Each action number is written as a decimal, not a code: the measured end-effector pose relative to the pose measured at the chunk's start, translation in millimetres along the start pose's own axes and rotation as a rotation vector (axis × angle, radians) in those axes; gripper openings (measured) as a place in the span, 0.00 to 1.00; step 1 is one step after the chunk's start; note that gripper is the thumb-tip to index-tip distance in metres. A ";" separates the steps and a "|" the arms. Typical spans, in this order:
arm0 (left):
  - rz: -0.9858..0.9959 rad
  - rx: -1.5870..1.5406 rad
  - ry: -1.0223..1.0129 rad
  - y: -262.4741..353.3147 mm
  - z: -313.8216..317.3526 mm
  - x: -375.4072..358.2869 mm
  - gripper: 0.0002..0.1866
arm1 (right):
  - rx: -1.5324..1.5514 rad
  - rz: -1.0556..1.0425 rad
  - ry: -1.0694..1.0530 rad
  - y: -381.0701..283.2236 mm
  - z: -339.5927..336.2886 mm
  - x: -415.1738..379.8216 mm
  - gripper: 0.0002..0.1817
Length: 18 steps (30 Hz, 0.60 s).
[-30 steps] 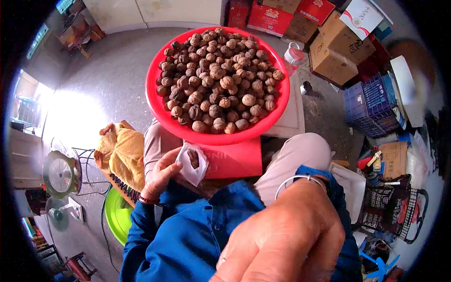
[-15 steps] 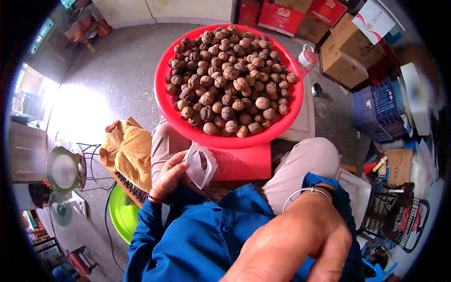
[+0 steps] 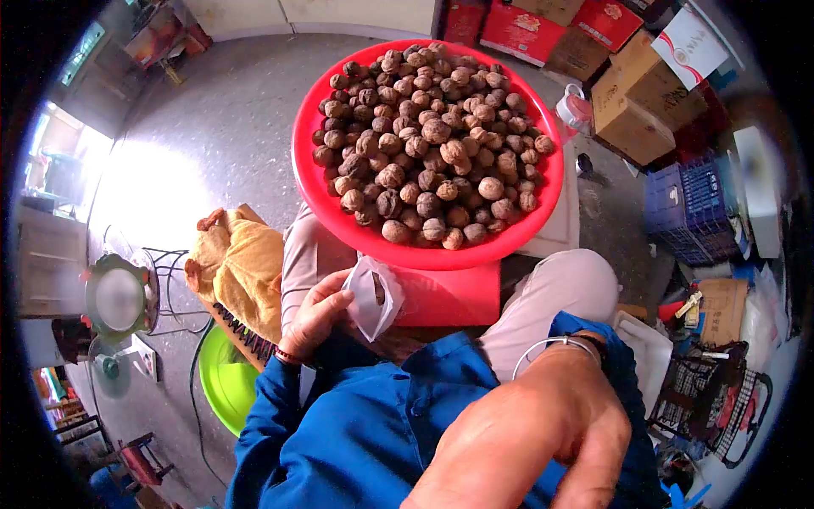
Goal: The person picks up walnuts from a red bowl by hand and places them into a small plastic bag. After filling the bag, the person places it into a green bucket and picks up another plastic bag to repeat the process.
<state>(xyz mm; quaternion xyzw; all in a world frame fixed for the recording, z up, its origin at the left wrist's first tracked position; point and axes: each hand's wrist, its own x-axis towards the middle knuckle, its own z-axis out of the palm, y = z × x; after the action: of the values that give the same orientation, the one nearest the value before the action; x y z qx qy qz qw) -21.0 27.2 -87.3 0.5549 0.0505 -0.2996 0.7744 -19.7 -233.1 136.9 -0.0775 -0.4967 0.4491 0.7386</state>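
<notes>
My left hand (image 3: 318,310), fingers and thumb pinched together, grips a small white paper packet (image 3: 366,307) whose mouth gapes toward me. Something brownish shows inside it, too dark to name. Just beyond the packet, a wide red basin (image 3: 301,161) holds a heap of walnuts (image 3: 432,140). Close to the camera is my right hand (image 3: 543,424), raised over my lap with a bangle at the wrist. Its fingertips run out of the bottom of the view, so what they touch is hidden.
A red box-like base (image 3: 449,297) sits under the basin. To the left lie a yellow cloth (image 3: 246,263) and a bright green basin (image 3: 222,390). Cardboard boxes (image 3: 632,110), a blue crate (image 3: 687,204) and a black wire basket (image 3: 712,390) line the right side.
The whole view has shifted slightly, so the basin and packet appear a little farther right. Both hands keep nearly the same pose, and the packet stays in my left hand.
</notes>
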 end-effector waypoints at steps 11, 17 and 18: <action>-0.043 -0.044 -0.015 0.5 -3.5 0.0 0.28 | -1.531 0.326 0.940 6.1 -102.4 -19.0 0.08; -0.015 -0.196 -0.016 -3.5 -0.5 0.1 0.29 | -2.296 0.416 0.747 34.8 -157.1 -37.2 0.17; -0.009 -0.163 -0.050 -6.4 -7.8 1.2 0.29 | -2.344 0.468 0.674 36.6 -161.0 -37.9 0.18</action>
<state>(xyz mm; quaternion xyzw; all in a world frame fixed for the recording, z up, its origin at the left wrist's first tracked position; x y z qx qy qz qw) -21.4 32.3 -96.1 0.4822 0.0578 -0.3118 0.8167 84.3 -186.4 11.6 -0.8887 -0.3582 -0.1868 0.2170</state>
